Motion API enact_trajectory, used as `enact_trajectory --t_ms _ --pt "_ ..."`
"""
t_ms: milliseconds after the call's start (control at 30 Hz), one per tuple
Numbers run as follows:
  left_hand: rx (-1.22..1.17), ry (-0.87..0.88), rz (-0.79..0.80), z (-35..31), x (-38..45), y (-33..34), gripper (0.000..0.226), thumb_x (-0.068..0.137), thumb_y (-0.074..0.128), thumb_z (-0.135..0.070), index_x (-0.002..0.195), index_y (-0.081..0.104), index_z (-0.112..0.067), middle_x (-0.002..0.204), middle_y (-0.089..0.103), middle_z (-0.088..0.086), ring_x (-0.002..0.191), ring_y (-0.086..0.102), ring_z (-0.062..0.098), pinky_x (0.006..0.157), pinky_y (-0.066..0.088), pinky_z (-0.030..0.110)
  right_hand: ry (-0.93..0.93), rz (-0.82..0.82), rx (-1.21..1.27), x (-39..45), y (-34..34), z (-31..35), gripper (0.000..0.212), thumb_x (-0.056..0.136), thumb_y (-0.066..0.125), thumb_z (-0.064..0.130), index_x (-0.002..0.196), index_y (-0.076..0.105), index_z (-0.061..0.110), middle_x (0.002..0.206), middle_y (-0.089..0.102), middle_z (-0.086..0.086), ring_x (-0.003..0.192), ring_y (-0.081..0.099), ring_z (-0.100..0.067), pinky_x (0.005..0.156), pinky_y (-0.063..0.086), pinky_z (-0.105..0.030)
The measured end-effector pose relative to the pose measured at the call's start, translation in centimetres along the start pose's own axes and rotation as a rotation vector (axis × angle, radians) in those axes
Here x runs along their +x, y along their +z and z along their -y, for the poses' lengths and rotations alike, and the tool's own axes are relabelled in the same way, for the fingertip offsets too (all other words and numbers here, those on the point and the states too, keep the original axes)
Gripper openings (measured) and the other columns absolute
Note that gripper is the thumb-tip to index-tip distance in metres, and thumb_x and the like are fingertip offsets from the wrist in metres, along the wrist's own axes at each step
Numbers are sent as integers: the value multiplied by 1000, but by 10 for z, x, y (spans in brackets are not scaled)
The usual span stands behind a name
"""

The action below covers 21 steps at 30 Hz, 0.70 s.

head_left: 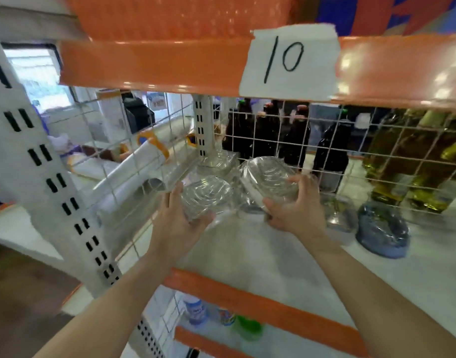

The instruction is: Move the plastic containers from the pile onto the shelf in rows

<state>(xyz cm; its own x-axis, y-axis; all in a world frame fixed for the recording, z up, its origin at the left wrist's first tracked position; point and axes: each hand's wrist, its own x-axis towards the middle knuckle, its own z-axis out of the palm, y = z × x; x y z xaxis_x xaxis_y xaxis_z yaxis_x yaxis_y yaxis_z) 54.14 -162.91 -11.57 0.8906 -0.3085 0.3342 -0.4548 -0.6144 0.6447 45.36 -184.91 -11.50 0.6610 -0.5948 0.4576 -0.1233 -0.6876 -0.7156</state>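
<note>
Two clear plastic containers, one per hand, both up inside the shelf (247,254) near the back left corner. Left container (206,197) cupped from below and the side by the left hand (180,218), fingers curled round its edge. Right container (269,179) tilted, held by the right hand (294,205) with thumb on the near rim and fingers wrapped over the far side. Another clear tub (219,161) already sitting at the back by the wire mesh (351,156); looks like the row starts there.

So, to do this bit well: probably set the left one down first, snug beside that back tub, then level out the right one before letting go. Thin slippery plastic, so no squeezing hard; likely to buckle or pop out. Worth keeping clear of the wrapped containers (382,228) off to the right and not shoving anything through to the dark bottles (263,133) behind the mesh. Picture's a bit smeared, so exact contact with the shelf floor: can't tell.
</note>
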Motion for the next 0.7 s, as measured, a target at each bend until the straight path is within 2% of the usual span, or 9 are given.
enact_trajectory --t_ms 100,200,333,400,500,600,700 --pt "-41 32 53 9 -2 5 93 73 74 -48 147 27 -14 137 40 4 114 51 30 92 45 41 24 18 47 -11 -2 2 55 69 80 37 111 47 25 111 38 16 101 45 -8 82 47 -35" --pt "-81 51 98 15 -6 10 91 76 74 -42 148 26 -13 141 37 1 122 45 25 95 39 33 67 12 56 -20 -4 0 61 71 81 35 120 48 18 118 39 17 103 43 -5 79 41 -29" --pt "-147 49 162 18 -10 14 86 77 73 -38 146 26 -19 137 37 -3 118 47 20 93 40 31 67 -9 50 -26 -8 1 57 70 81 34 115 49 18 123 41 12 105 43 -6 82 37 -28" --pt "-147 55 224 17 -14 17 87 78 72 -39 147 24 -19 138 36 -2 118 47 21 94 41 33 67 -8 39 -28 -12 2 54 70 81 32 111 47 22 117 45 9 100 46 -9 79 37 -28" --pt "-102 68 277 21 -18 25 91 77 72 -44 148 21 -18 143 33 4 125 42 25 103 39 43 64 15 21 -30 -15 4 54 70 81 32 110 45 26 116 45 9 99 46 -8 78 36 -26" --pt "-90 45 330 22 -23 30 93 79 71 -42 150 15 -18 145 31 7 127 41 25 104 39 39 46 51 -4 -30 -18 6 56 71 80 34 114 46 22 118 42 11 99 44 -6 80 35 -24" --pt "-143 -19 362 24 -22 36 90 79 73 -38 148 20 -15 147 28 6 129 38 23 106 36 37 35 70 -16 -30 -21 7 57 72 79 36 116 46 21 118 42 9 88 44 -2 77 36 -26"
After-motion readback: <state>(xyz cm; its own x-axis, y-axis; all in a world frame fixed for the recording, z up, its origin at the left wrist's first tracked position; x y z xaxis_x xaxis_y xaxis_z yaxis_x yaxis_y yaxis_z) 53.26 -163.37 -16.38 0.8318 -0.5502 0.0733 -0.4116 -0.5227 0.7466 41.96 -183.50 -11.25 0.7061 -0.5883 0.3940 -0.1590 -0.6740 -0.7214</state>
